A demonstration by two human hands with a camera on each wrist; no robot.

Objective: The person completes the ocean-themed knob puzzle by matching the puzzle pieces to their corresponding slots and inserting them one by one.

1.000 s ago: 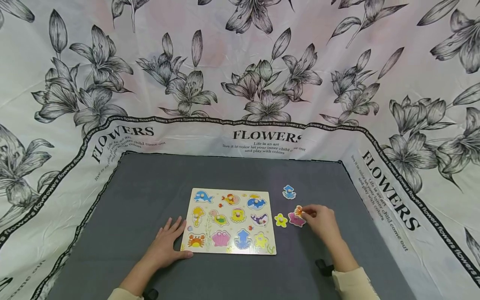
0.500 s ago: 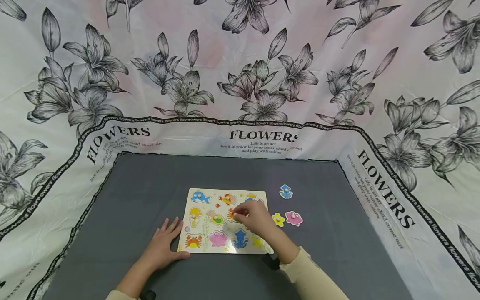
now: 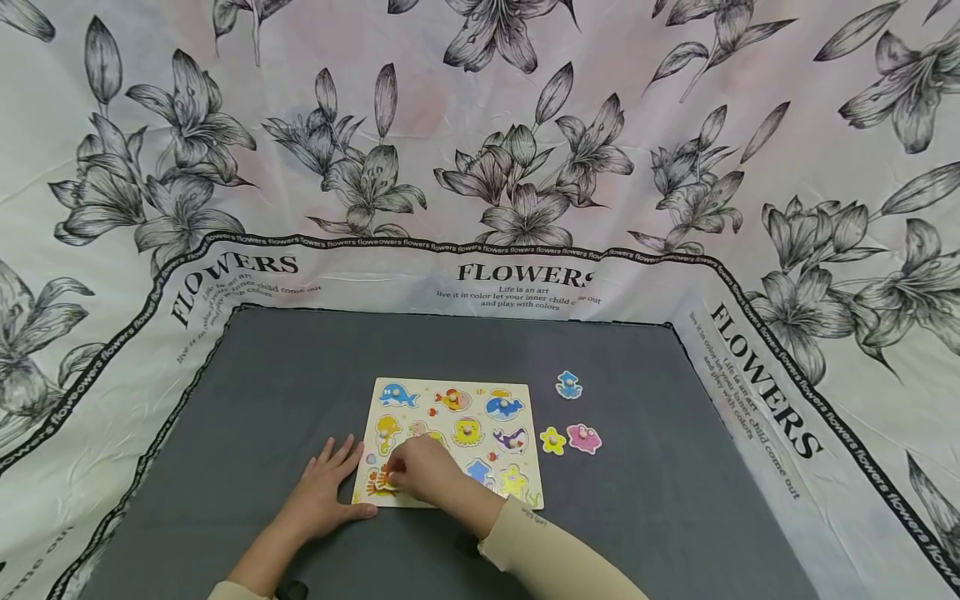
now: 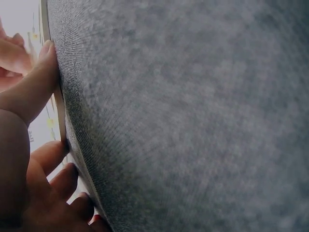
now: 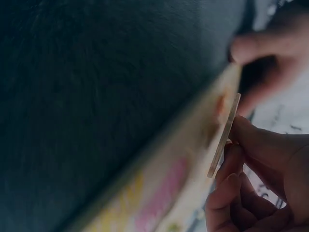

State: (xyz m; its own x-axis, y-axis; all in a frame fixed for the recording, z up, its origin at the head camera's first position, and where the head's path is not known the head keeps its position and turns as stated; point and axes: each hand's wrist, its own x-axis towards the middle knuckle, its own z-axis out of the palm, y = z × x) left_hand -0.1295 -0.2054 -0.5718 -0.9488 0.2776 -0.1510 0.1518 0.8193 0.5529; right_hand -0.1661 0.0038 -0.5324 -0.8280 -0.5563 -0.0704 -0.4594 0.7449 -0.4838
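A wooden puzzle board [image 3: 489, 421] with sea-animal pictures lies on the dark cloth. My left hand [image 3: 318, 493] rests at its left side, fingers spread, with the thumb at the near left corner. The left wrist view shows the thumb [image 4: 41, 82] and fingertips against the board's edge. My right hand [image 3: 431, 475] pinches a crab puzzle piece [image 5: 224, 137] over the crab picture at the board's near left corner. In the right wrist view the piece appears edge-on, tilted and apart from the board. The right hand covers part of the near row and the turtle.
Right of the board lie a yellow starfish piece [image 3: 552, 441], a pink shell-like piece [image 3: 583, 438] and, farther back, a blue squid-like piece [image 3: 568, 385]. Dark grey cloth [image 3: 637, 500] surrounds the board, bordered by a flower-printed sheet [image 3: 517, 275].
My right hand has picked up the crab piece from beside the pink piece and carried it left across the board to the near left corner. The left hand stays at the board's edge.
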